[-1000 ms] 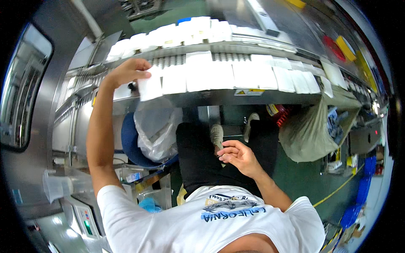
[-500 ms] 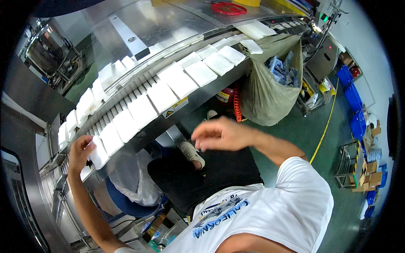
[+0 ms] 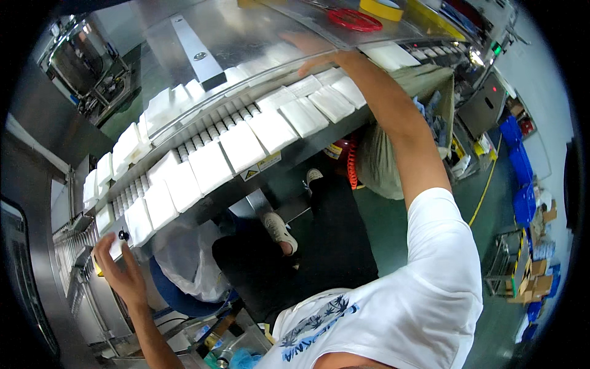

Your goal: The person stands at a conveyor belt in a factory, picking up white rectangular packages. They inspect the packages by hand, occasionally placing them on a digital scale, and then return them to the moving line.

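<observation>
My left hand [image 3: 123,273] is open beside the near left end of a roller conveyor [image 3: 130,195], fingers apart and nothing in them. Close to its fingertips is a small black knob [image 3: 123,235]. Flat white packets [image 3: 210,166] lie side by side along the conveyor's near ledge. My right arm stretches across the conveyor toward its far right part. There my right hand [image 3: 329,59] reaches over the far rail with fingers stretched out, slightly blurred; I see nothing held. More white packets [image 3: 126,147] stand in a row along the far side.
A steel table [image 3: 258,31] behind the conveyor bears a red ring-shaped object [image 3: 354,19] and a yellow tape roll [image 3: 382,8]. Below right hangs a large grey-green sack [image 3: 380,161]. A blue bin [image 3: 169,286] with a clear plastic liner [image 3: 193,261] stands below left.
My right hand has gone from above my lap up and across to the conveyor's far side. My left hand has come off the end packet, lower and nearer, its fingers now spread.
</observation>
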`<state>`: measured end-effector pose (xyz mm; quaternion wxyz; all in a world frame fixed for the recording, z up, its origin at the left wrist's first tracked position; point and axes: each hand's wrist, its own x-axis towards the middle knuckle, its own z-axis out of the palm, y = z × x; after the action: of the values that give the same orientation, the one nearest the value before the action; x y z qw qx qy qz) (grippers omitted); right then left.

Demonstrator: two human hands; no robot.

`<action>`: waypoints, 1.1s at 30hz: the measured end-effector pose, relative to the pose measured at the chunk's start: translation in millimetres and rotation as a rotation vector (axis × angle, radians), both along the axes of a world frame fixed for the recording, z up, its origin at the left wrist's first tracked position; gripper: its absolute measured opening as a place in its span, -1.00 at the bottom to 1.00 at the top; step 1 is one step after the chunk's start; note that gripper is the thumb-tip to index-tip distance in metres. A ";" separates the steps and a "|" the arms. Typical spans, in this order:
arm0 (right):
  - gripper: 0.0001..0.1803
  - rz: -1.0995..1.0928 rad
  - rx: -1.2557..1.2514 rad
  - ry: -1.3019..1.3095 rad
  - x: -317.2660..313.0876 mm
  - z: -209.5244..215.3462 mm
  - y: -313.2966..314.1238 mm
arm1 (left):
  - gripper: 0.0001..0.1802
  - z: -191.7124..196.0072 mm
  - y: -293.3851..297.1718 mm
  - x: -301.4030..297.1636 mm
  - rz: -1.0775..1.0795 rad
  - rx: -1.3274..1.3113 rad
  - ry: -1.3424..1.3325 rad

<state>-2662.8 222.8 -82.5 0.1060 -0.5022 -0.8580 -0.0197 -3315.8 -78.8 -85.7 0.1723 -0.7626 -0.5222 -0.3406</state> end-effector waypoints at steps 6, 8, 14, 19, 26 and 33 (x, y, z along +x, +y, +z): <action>0.34 0.024 -0.130 -0.242 -11.2 9.6 42.1 | -0.74 -43.3 -89.7 41.5 -0.222 -0.222 -0.114; 0.34 0.016 -0.178 -0.284 -19.0 17.0 46.2 | -0.68 -58.9 -97.3 47.2 -0.266 -0.260 -0.105; 0.33 -0.007 -0.255 -0.388 -38.3 22.4 47.8 | -0.61 -65.9 -88.6 54.2 -0.298 -0.342 -0.184; 0.32 -0.010 -0.255 -0.393 -47.1 26.6 45.8 | -0.57 -66.7 -85.9 50.3 -0.271 -0.408 -0.253; -0.04 -0.035 -0.157 -0.453 -21.2 16.2 65.0 | -0.55 -66.1 -83.8 48.2 -0.310 -0.478 -0.246; -0.20 -0.091 -0.076 -0.062 -4.1 30.3 39.8 | -0.51 -65.1 -83.0 51.2 -0.346 -0.513 -0.239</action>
<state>-2666.9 262.6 -52.2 0.0590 -0.5437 -0.8372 -0.0073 -3264.6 -161.8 -150.8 -0.1484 -0.8132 -0.4703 -0.3091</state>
